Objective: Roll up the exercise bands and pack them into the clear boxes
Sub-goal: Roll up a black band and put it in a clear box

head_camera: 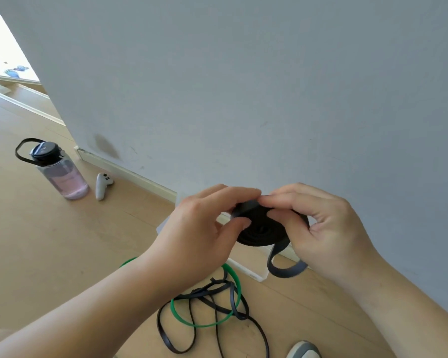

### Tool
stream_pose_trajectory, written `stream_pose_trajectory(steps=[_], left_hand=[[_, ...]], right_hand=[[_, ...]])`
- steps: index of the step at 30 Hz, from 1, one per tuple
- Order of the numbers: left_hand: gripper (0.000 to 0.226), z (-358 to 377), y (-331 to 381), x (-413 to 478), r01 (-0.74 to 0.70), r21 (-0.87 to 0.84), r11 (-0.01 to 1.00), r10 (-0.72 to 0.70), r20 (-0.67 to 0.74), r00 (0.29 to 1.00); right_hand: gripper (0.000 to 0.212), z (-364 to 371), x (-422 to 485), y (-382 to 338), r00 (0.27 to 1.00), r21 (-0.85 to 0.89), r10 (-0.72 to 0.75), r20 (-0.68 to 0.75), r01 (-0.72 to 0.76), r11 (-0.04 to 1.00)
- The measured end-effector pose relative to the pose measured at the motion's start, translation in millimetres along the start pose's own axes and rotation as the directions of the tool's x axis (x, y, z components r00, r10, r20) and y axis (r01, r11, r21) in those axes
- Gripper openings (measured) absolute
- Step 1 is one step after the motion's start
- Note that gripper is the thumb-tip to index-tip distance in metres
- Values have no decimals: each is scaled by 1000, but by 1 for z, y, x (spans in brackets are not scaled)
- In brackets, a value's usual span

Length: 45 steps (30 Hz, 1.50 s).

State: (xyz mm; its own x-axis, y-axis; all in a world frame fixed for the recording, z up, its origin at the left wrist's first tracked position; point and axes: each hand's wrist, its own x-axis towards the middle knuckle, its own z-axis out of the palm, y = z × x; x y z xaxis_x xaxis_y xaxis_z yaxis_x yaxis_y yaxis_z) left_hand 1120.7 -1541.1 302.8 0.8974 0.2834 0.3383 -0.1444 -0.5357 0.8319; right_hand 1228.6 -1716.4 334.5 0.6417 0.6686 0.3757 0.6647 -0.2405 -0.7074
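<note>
Band coil [261, 232], flat matte black, round | left hand [204, 228], right hand [329, 228] pinching it

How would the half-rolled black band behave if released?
Probably uncoils: the left hand and right hand both pinch the black coil, holding it wound. Likely floppy; its loose tail droops in a loop. On edge it might roll.

Black band [259, 231] coiled in a flat roll, tail loop dangling; green band [204, 326] and loose black bands [219, 283] tangled on the floor [62, 254] below
</note>
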Motion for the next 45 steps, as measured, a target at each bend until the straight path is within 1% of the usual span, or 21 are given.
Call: stream_pose_trajectory(steps=[3,4,7,10,11,12,14,15,18,21,22,24,27,29,31,35,37,38,41,42,45], left_hand=[[40,-2,0,5,129,-137,982,-138,-54,989],[39,-3,1,7,170,-212,962,-188,-67,980],[35,-5,4,10,221,-458,861,-284,-73,956],[27,-1,3,7,264,-580,770,-341,-24,940],[25,2,2,6,273,-564,779,-336,-7,942],[23,4,1,6,259,-486,835,-302,-11,953],[19,5,0,6,156,-213,964,-174,-68,982],[22,5,0,6,92,-112,989,-102,-89,991],[36,2,-1,5,-45,13,999,46,-72,996],[37,-4,-2,7,-108,178,978,112,-13,994],[35,-5,-2,8,-107,189,976,108,2,994],[34,-6,-4,8,-34,111,993,34,4,999],[39,-8,-3,9,58,-34,998,-60,-51,997],[42,-10,0,10,95,-120,988,-109,-114,987],[42,-11,4,9,106,-220,970,-144,-165,976],[42,-4,10,5,78,-274,959,-137,-205,969],[40,-3,8,5,102,-236,966,-143,-163,976],[35,-4,7,6,86,-173,981,-111,-143,983],[15,-7,4,8,-40,44,998,45,-131,990],[14,-7,4,8,-70,84,994,80,-117,990],[24,-6,6,5,-132,135,982,136,-19,991]], right_hand=[[26,-5,5,-2,974,170,203,-101,-185,968],[26,-7,6,-2,966,215,234,-107,-207,954],[30,-13,6,-3,964,271,245,-103,-209,940],[31,-13,6,-4,964,264,224,-145,-180,947],[31,-13,6,-4,967,228,200,-159,-162,960],[31,-12,6,-3,974,170,157,-164,-129,977],[29,-9,6,0,987,48,56,-148,-49,998],[28,-6,6,1,991,20,32,-133,-29,999],[31,-3,6,2,995,7,-10,-102,11,1000],[34,-3,6,2,994,-21,-84,-64,83,996],[34,-2,5,0,994,-24,-94,-55,92,995],[32,-2,5,-3,997,7,-50,-58,51,999],[31,-5,5,-7,990,161,134,-44,-125,979],[32,-8,5,-7,979,257,197,-49,-179,950],[31,-10,5,-9,970,274,216,-107,-181,945],[29,-10,5,-12,971,228,173,-167,-132,965],[34,-10,6,-8,972,183,150,-182,-116,976],[36,-10,7,-7,974,157,135,-184,-107,982],[32,-7,9,-3,989,50,43,-139,-36,998],[29,-6,9,-2,993,32,12,-121,-8,999],[26,-1,7,-2,997,32,-39,-63,41,999]])
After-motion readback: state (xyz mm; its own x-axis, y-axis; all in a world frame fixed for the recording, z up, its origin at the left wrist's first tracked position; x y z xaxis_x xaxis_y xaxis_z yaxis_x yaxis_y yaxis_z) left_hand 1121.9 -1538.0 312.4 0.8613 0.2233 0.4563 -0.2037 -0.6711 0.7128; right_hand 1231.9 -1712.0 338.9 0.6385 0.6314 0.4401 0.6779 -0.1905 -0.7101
